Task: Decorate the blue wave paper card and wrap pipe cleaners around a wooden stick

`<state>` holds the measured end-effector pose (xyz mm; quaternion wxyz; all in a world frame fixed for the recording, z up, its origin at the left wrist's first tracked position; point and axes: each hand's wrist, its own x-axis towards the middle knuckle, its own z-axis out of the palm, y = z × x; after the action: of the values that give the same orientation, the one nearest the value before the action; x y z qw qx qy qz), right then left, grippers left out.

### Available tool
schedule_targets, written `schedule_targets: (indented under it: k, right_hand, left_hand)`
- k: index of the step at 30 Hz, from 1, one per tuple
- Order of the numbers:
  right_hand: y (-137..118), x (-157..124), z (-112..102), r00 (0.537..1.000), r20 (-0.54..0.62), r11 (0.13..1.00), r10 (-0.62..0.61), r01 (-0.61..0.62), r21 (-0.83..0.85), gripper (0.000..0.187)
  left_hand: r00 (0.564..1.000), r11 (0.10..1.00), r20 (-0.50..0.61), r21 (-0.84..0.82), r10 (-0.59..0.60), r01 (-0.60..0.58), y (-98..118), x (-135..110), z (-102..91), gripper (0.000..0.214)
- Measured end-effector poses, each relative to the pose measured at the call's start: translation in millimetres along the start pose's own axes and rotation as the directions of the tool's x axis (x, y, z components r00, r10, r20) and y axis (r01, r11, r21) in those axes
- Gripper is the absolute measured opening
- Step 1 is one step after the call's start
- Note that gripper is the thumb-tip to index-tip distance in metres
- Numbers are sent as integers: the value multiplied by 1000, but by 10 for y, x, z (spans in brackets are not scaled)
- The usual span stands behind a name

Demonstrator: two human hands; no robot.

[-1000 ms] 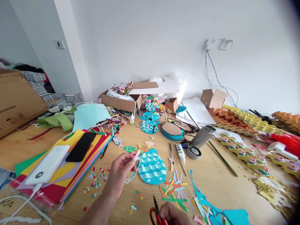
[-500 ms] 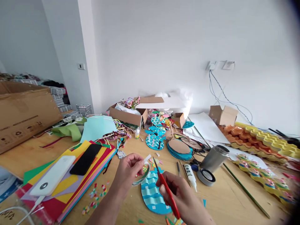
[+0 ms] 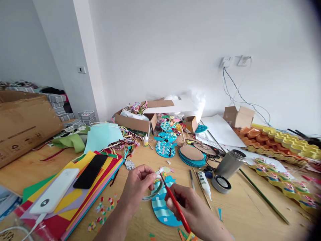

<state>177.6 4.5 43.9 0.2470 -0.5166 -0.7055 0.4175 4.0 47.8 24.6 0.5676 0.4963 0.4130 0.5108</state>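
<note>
Scissors [image 3: 176, 205] up, red handles clenched in the right hand [image 3: 194, 210], the dark blades slanting up and away so the tips sit right at a small white tab of tape. That tab is pinched between thumb and forefinger of the left hand [image 3: 138, 182], and the tape roll [image 3: 152, 194] hangs from those same fingers, tilted on edge. Both hands are working just above the blue wavy paper oval [image 3: 162, 211], which lies flat on the wooden table [image 3: 240, 211]; the roll hovers over the oval's far left edge and the right hand covers its right side. Whether the blades are parted at the tips, I cannot tell.

Just right of the oval, a white glue bottle [image 3: 204, 185] lies on its side. Further right of the oval a steel flask [image 3: 229, 164] lies tipped over, its round lid [image 3: 221, 184] beside it. Left of the oval, bright paper scraps [image 3: 102, 209] are scattered, then a stack of coloured foam sheets [image 3: 100, 182] carrying a white power bank [image 3: 54, 191] and a black phone [image 3: 90, 170]. Well beyond the oval, near the wall, an open cardboard box [image 3: 135, 122].
</note>
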Motion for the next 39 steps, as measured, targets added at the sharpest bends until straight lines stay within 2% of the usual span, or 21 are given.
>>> schedule_targets:
  k: [6,18,26,39]
  right_hand:
    - [8,4,-1,1000,-3,999,3,-3,46,41]
    - [36,3,8,999,-24,999,25,-24,25,42]
    - [21,-6,11,1000,9,998,15,-16,63,41]
    - [39,16,20,1000,-6,1000,3,-3,15,40]
  left_hand:
    - [1000,1000,-4,-1,-2,2,41,-2,15,18]
    - [1000,999,0,37,-6,6,46,-25,24,19]
    - [1000,999,-20,37,-6,7,63,-26,36,19]
    - [1000,999,-17,38,-4,5,54,-36,36,18]
